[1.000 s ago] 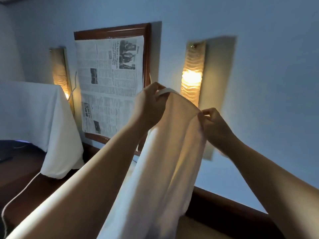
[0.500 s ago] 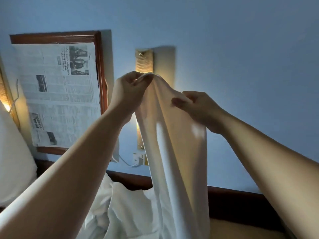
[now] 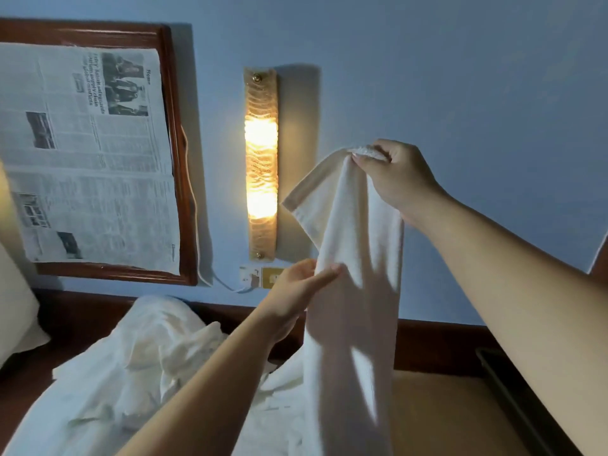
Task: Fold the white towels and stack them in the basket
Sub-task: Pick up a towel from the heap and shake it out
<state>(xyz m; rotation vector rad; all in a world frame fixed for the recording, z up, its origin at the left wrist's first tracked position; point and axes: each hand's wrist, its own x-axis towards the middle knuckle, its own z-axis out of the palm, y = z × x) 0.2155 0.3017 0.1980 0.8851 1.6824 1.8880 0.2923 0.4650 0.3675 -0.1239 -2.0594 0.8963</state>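
Note:
A white towel (image 3: 353, 291) hangs lengthwise in the air in front of me. My right hand (image 3: 399, 177) grips its top corner, bunched between fingers and thumb. My left hand (image 3: 297, 292) is lower, at the towel's left edge, with the thumb on the near side and the fingers behind the cloth. A heap of more white towels (image 3: 141, 373) lies below on the left. No basket is in view.
A lit wall lamp (image 3: 261, 166) hangs straight ahead on the blue wall. A wooden frame covered with newspaper (image 3: 88, 153) is on the left. A dark wooden ledge (image 3: 437, 343) runs along the wall, and a dark tray edge (image 3: 526, 406) sits at lower right.
My left hand has let go of the top corner and slid down the towel's left edge. My right hand now holds the top alone. The view has shifted right.

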